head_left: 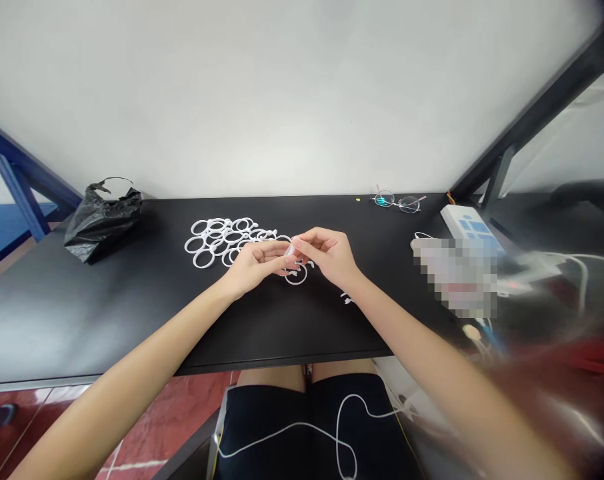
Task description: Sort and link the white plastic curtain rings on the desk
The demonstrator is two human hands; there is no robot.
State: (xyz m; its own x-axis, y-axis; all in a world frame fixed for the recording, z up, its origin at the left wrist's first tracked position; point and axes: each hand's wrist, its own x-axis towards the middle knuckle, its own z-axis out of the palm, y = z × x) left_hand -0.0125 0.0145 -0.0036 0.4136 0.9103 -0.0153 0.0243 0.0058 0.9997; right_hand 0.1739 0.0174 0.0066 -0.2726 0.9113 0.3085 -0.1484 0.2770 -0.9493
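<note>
One black bag (102, 220), one pair of glasses (398, 201), one power strip (469, 225) — white rings (222, 240) too tangled to count.

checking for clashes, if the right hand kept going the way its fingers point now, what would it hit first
The right hand points left, so it would first meet the left hand, whose fingertips already pinch the same small white piece. Beyond that lies the pile of white rings, though depth is hard to judge.

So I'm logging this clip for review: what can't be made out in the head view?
- Small white piece pinched between left hand and right hand: too small, fingers cover it.
- Object right of the hands on the black table: pixelated patch hides it.
- Crumpled black plastic bag: contents hidden.
- Lower right corner: blurred.
</note>
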